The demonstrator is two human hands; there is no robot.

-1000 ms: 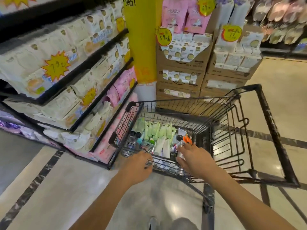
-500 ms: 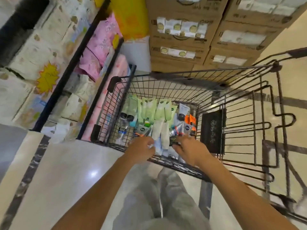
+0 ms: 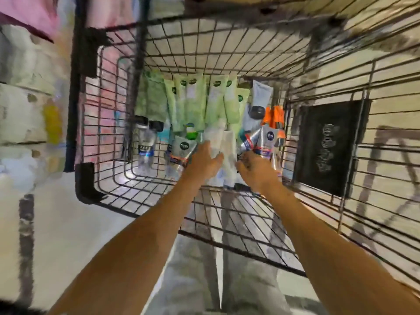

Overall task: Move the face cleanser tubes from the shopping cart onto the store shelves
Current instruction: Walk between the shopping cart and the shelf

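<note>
- Clearly the step in hand is the pick: both hands are down inside the cart [image 3: 85, 180], among tubes lying on its wire floor.
- No tube looks to be on its way to a shelf yet.
- The left hand [image 3: 204, 162] lies on the white tubes [image 3: 221, 142] in the middle, thumb out to the side. Blur hides whether its fingers are closed round one.
- The right hand [image 3: 255, 170] has its fingers bent down at the near ends of the silver tubes [image 3: 266, 138]. I cannot tell whether it grips one.
- To do it well, each hand should close round the body of a single tube, not its cap. It should then lift straight up before swinging left.
- The tubes overlap, so a sideways pull would likely drag neighbours along.
- The green tubes [image 3: 193, 103] lie in a tight row at the far side, touching one another. They need a deeper reach and are best left for later.
- Clear bottles [image 3: 145, 142] with black caps lie at the left of the floor, and an orange pack [image 3: 273, 117] sits just beside the silver tubes. Both could be grabbed by mistake.
- The high wire walls stand in the way of any low exit, and a black panel [image 3: 327, 146] hangs on the right wall.
- The shelves [image 3: 27, 105] stand left of the cart, blurred and stocked with pale packs.
</note>
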